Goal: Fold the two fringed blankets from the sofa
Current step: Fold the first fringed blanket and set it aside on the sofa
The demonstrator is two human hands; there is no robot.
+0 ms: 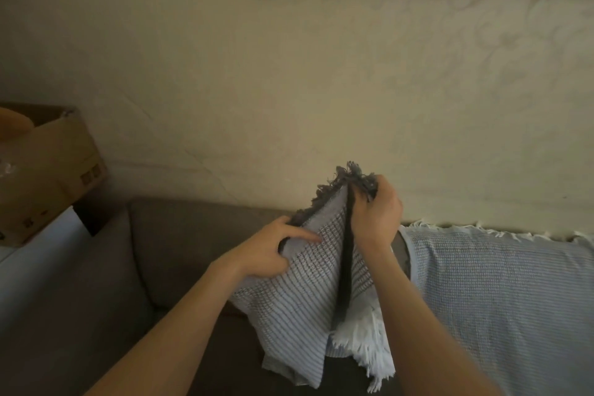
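Striped blanket (pixel 308 292) w/ dark fringe hangs btwn both hands above sofa (pixel 180 251) seat. R hand (pixel 376 215) grips its top fringed corner; L hand (pixel 273 251) pinches its left edge, lower. Pale blue blanket (pixel 498 292) is draped over the sofa back, right end.

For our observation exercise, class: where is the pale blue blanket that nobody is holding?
The pale blue blanket lies draped over the sofa at the right of the head view, beside the right hand, which grips the striped blanket.
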